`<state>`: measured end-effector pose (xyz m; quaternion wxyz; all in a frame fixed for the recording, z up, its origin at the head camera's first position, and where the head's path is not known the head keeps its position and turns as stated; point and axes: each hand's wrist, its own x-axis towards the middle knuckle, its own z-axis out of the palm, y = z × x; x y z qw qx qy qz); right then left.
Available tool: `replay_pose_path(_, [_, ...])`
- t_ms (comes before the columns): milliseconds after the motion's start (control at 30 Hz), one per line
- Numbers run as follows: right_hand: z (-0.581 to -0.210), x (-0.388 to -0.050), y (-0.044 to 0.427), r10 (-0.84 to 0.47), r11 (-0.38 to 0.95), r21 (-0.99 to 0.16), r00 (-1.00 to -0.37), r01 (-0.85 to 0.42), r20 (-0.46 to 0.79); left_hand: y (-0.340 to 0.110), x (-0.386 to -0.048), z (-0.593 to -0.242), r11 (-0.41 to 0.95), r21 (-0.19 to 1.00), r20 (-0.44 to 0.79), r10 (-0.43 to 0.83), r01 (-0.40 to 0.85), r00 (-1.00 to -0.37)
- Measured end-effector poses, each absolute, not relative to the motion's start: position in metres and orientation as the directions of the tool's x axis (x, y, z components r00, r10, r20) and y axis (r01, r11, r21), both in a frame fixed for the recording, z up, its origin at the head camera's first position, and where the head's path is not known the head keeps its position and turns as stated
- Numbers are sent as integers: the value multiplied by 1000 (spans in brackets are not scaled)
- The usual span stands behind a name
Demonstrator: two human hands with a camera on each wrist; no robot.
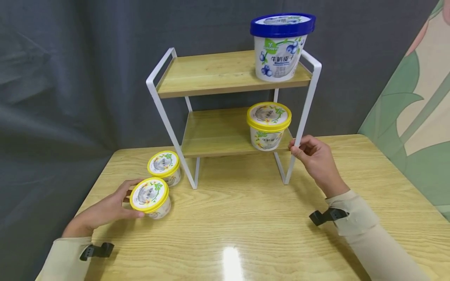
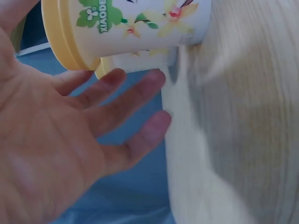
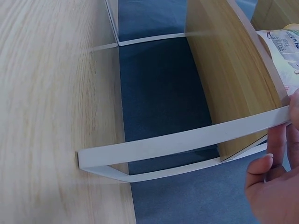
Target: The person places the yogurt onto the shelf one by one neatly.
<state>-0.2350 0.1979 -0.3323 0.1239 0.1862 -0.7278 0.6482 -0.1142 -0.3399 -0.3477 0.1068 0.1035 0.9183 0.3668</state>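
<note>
On the left of the table, my left hand (image 1: 110, 207) reaches round a tub with a yellow lid (image 1: 149, 194), thumb at its front and fingers at its left side. The left wrist view shows those fingers (image 2: 126, 107) fairly straight, and the flower-printed tub (image 2: 140, 23) standing on the table. Just behind stands a second yellow-lidded tub (image 1: 164, 166). My right hand (image 1: 316, 162) pinches the right front leg of a two-tier shelf rack (image 1: 226, 150), level with the lower board. In the right wrist view, the thumb and fingers meet at the white frame (image 3: 187, 140).
A large blue-lidded tub (image 1: 281, 54) stands on the top board's right end. Below it, another yellow-lidded tub (image 1: 267, 130) sits on the lower board. A dark curtain (image 1: 70, 78) hangs behind the wooden table (image 1: 197, 230), with a printed panel (image 1: 418, 128) at right.
</note>
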Motion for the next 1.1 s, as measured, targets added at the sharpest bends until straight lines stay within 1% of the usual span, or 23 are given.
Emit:
replay_pose_path(300, [-335, -235, 199, -103, 85, -896, -898, -435, 427, -330, -114, -346, 679, 734, -186, 248, 33, -951])
replay_pose_path(500, [-335, -234, 198, -107, 97, -896, -899, -434, 424, -320, -112, -345, 683, 729, -217, 173, -42, -961])
replay_pose_path(667, [-334, -234, 197, -102, 88, -892, -894, -444, 436, -312, -117, -345, 693, 718, -185, 99, -66, -978])
replay_pose_path(800, [-335, -235, 197, -105, 64, -893, -893, -446, 439, -308, -120, -347, 703, 703, -188, 35, -109, -982])
replay_pose_path(967, [-336, -236, 197, -110, 41, -895, -893, -444, 437, -306, -119, -346, 726, 673, -200, -10, -144, -980])
replay_pose_path(1100, [-336, -236, 197, -110, 42, -893, -890, -448, 442, -305, -119, -344, 743, 655, -185, -19, -138, -982])
